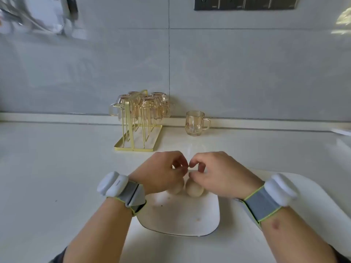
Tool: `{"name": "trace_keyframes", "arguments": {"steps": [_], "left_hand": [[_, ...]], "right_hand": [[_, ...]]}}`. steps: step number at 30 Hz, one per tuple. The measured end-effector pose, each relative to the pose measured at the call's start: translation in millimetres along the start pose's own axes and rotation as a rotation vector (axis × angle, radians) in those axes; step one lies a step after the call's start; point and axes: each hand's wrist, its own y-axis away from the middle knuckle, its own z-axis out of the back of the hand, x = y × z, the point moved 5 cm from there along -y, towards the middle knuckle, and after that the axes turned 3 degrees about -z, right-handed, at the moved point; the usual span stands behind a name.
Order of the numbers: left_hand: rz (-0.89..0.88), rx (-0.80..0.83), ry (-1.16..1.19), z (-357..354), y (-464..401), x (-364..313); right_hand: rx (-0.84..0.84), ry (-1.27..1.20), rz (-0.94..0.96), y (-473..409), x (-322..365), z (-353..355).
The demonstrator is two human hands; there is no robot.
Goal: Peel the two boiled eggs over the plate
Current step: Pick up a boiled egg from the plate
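both grips, left hand (pixel 161 171) and right hand (pixel 218 174), curled, fingertips nearly together above two eggs (pixel 194 189) on plate (pixel 182 219)

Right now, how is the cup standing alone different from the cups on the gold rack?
The lone cup stands upright, mouth up, on the counter; the rack cups hang upside down. The lone cup is by itself; the rack cups crowd together on the gold rack. All are clear amber glass with handles.

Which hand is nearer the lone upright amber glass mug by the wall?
Right. The right hand is below the upright amber glass mug, slightly right; the left hand sits farther left, nearer the gold rack.
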Motion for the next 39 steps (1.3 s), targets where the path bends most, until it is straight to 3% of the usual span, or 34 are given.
{"name": "trace_keyframes", "arguments": {"steps": [13, 16, 22, 25, 35, 39], "left_hand": [[0.064, 0.221, -0.145, -5, 4, 5], [0.031, 0.116, -0.127, 10, 6, 5], [0.109, -0.274, -0.004, 51, 12, 28], [0.124, -0.370, 0.018, 55, 10, 34], [0.157, -0.494, -0.002, 49, 7, 55], [0.245, -0.233, -0.147, 32, 4, 70]], "right_hand": [[0.166, 0.131, 0.000, 4, 4, -11], [0.167, 0.156, 0.001, 4, 5, -11], [0.180, 0.160, 0.005, 5, 6, -13], [0.179, 0.154, -0.032, 7, 4, -9], [0.181, 0.245, -0.136, 7, -9, -1], [0.180, 0.261, -0.144, 7, -11, -1]]}}
